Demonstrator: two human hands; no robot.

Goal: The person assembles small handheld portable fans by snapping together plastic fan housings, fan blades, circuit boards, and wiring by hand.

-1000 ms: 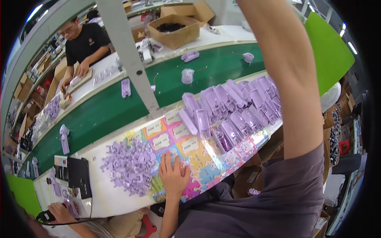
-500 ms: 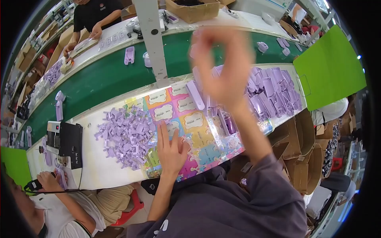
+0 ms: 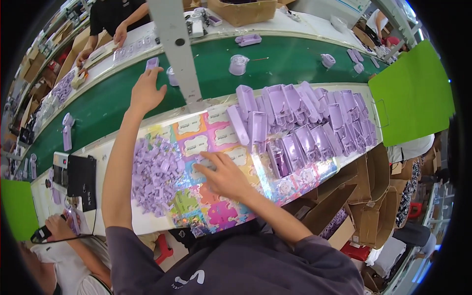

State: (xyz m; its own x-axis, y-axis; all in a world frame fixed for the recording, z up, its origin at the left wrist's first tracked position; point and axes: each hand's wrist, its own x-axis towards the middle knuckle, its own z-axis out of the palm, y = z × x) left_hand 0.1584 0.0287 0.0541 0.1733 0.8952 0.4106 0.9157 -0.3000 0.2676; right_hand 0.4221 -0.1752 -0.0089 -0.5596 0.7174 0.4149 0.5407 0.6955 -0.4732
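Lilac trough-shaped plastic housing (image 3: 153, 62), upper left, looked light, stiff, best held by its sides. Left hand (image 3: 146, 91) reached it, right hand (image 3: 226, 177) lay mid-frame; neither grip could be told.

Purple part (image 3: 152, 62) on belt (image 3: 211, 81) partly hidden behind left hand (image 3: 146, 93); grip unclear. Right hand (image 3: 226, 174): palm hidden. Print on colourful sheet (image 3: 211, 196) too small to read. Metal post (image 3: 172, 44) runs off top edge, hides side of round piece (image 3: 170, 76). Cardboard box (image 3: 241, 14) cut off above; co-worker (image 3: 113, 14) headless at top edge.
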